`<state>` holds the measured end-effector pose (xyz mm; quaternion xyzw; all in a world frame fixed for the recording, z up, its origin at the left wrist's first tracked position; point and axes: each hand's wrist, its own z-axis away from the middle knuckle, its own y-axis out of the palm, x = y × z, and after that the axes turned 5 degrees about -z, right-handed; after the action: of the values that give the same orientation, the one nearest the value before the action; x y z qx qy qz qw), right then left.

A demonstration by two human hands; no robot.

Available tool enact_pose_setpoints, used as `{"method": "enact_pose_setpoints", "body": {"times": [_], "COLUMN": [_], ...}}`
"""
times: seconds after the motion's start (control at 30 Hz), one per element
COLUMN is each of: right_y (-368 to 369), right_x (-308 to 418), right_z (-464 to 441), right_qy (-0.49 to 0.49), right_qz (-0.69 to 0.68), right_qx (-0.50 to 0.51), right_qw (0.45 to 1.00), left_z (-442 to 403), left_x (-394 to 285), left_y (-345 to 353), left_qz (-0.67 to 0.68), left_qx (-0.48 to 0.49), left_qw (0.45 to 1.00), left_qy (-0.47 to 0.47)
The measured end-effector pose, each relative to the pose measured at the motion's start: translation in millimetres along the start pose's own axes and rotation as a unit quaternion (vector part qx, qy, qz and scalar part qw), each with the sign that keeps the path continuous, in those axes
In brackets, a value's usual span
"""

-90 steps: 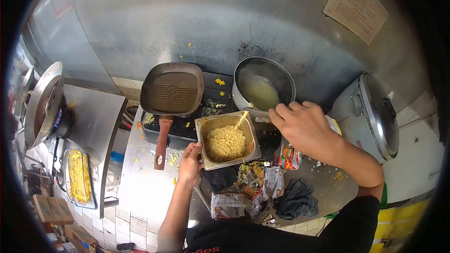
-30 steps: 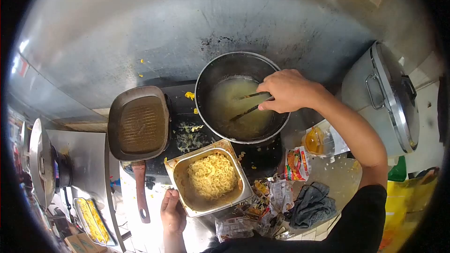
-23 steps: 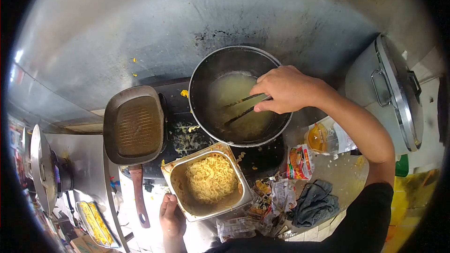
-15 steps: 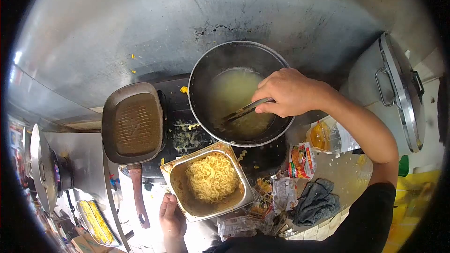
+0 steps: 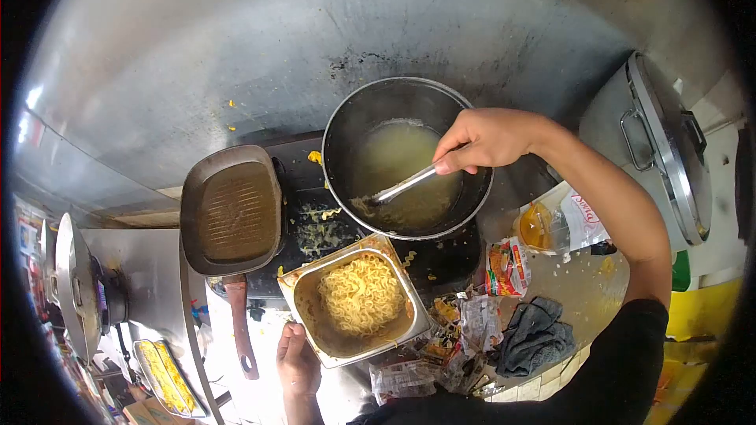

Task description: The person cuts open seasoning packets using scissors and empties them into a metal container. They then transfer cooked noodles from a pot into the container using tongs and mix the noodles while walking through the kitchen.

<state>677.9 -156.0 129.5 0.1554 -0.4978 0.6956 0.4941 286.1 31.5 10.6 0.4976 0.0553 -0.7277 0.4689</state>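
My right hand (image 5: 490, 142) is closed round metal tongs (image 5: 413, 183) at the upper end. Their tips dip into cloudy, yellowish liquid in a large dark pot (image 5: 332, 159), where some noodles seem to lie near the tips. Just below the pot a rectangular steel container (image 5: 304, 304) holds a mound of cooked curly noodles (image 5: 361, 295). My left hand (image 5: 298, 362) grips this container at its lower left edge, the fingers partly hidden by the rim.
A square grill pan (image 5: 236, 212) with liquid stands left of the pot. Right of it are noodle packets (image 5: 508, 267), a clear tub with orange contents (image 5: 535, 226), a grey cloth (image 5: 535, 338) and torn wrappers (image 5: 478, 323). A big lidded pot (image 5: 654, 149) stands far right.
My right hand has turned the tongs, so their shiny side now shows, with the tips still in the liquid. The view has shifted slightly; my left hand stays at the container.
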Motion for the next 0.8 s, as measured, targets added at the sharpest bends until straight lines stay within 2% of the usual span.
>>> {"method": "enact_pose_setpoints", "body": {"times": [0.3,0.37,0.43,0.5,0.63,0.7,0.77,0.8], "right_y": [-2,-1,1,4,14,28,47,57], "right_x": [-9,-7,7,16,61,94,118,126], "right_z": [30,40,54,67,98,106,106,105], "right_qy": [-0.072,-0.055,-0.05,-0.084,-0.106,-0.068,-0.205,-0.216], "right_qz": [-0.111,-0.177,-0.174,-0.189,-0.114,-0.112,0.045,0.079], "right_qx": [-0.03,-0.044,-0.044,-0.057,-0.036,-0.019,-0.009,-0.008], "right_qw": [0.991,0.982,0.983,0.977,0.987,0.991,0.978,0.973], "left_z": [-2,0,0,0,3,4,7,6], "left_x": [3,2,3,2,0,0,-5,-4], "left_y": [-4,-2,-7,-5,-4,-6,-3,-8], "left_qz": [0.027,0.012,-0.003,-0.023,-0.005,0.006,0.007,0.019], "left_qx": [0.019,-0.007,-0.002,0.002,0.018,0.028,0.048,0.066], "left_qw": [0.999,1.0,1.0,1.0,1.0,0.999,0.999,0.997], "left_qy": [0.009,-0.005,-0.012,-0.016,-0.011,-0.016,-0.017,-0.018]}}
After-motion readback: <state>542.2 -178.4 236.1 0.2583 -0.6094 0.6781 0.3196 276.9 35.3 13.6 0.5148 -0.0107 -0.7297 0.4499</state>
